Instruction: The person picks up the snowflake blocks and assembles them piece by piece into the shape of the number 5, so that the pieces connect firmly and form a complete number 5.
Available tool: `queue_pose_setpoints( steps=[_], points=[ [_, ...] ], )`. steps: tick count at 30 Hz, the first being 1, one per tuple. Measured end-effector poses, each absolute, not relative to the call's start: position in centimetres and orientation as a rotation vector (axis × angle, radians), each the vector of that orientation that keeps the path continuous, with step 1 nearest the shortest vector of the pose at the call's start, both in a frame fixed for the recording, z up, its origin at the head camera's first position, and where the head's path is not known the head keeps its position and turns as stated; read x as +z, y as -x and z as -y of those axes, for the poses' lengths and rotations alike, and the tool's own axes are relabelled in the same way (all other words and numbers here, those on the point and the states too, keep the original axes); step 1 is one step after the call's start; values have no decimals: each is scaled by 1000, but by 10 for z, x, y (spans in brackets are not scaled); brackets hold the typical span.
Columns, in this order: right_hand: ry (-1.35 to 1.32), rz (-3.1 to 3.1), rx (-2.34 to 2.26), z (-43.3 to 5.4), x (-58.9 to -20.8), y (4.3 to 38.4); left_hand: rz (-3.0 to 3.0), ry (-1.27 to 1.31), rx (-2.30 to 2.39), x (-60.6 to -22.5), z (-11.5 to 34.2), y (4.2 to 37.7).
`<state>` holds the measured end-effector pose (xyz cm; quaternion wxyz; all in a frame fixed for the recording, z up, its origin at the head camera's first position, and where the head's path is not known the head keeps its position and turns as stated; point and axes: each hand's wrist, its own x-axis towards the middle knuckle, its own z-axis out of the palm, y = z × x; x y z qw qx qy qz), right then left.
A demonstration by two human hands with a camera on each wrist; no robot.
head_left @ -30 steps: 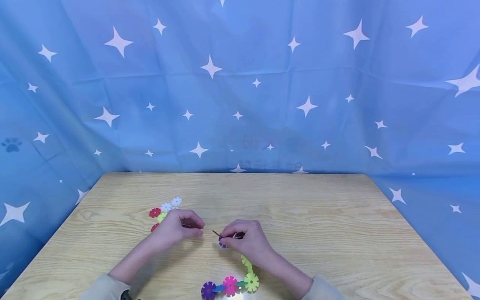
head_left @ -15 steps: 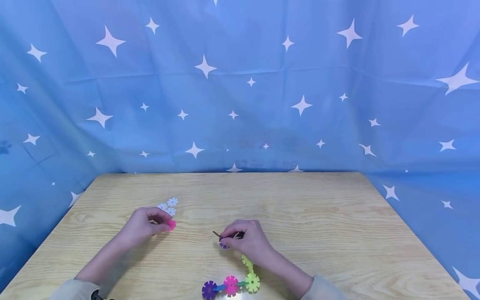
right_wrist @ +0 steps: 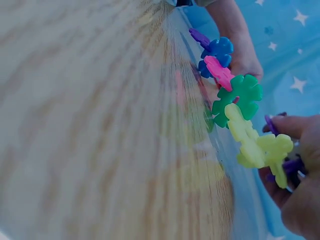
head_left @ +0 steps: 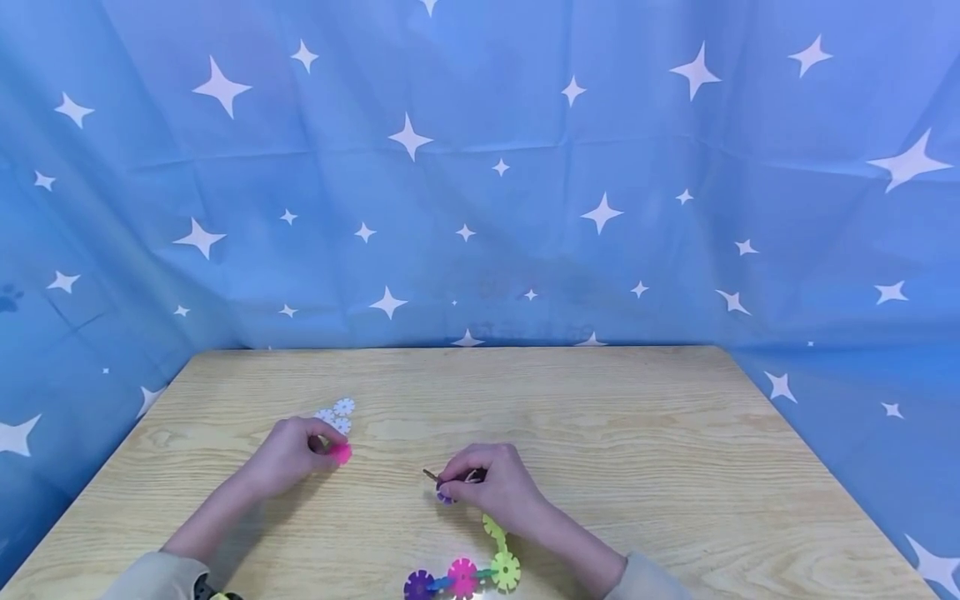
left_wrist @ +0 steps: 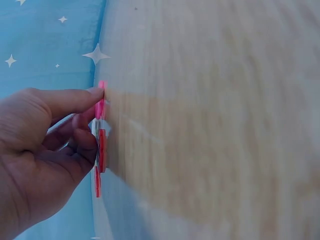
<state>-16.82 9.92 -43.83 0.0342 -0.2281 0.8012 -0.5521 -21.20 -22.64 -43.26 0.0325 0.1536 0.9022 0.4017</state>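
At the left pile, my left hand (head_left: 296,457) pinches a bright pink notched building disc (head_left: 342,453) at its edge. In the left wrist view, red discs (left_wrist: 102,150) lie on the table just beneath my fingers. My right hand (head_left: 498,483), near the table's middle, holds a purple disc (head_left: 446,497) between thumb and fingers. A thin brown piece (head_left: 430,475), seen edge-on, sticks out leftward from the same grip. A chain of linked discs trails from below this hand: yellow-green (head_left: 506,572), green (right_wrist: 242,95), pink (head_left: 462,577), blue (right_wrist: 220,50) and purple (head_left: 418,585).
White discs (head_left: 343,407) lie just beyond my left hand on the wooden table (head_left: 637,417). A blue star-patterned curtain (head_left: 525,208) hangs behind the table and along its sides. The chain lies close to the near edge.
My left hand has moved left, away from my right hand, to the pile, and now pinches the pink disc. My right hand keeps its hold in nearly the same place.
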Motion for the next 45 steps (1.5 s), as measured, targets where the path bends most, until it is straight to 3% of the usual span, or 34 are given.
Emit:
queue_pose_setpoints(
  steps=[20, 45],
  points=[
    [670, -2480, -1665, -105, -436, 169, -2546, -617, 1420, -430, 221, 208],
    [692, -2447, -1694, -105, -439, 169, -2218, -651, 1573, -427, 160, 204]
  ],
)
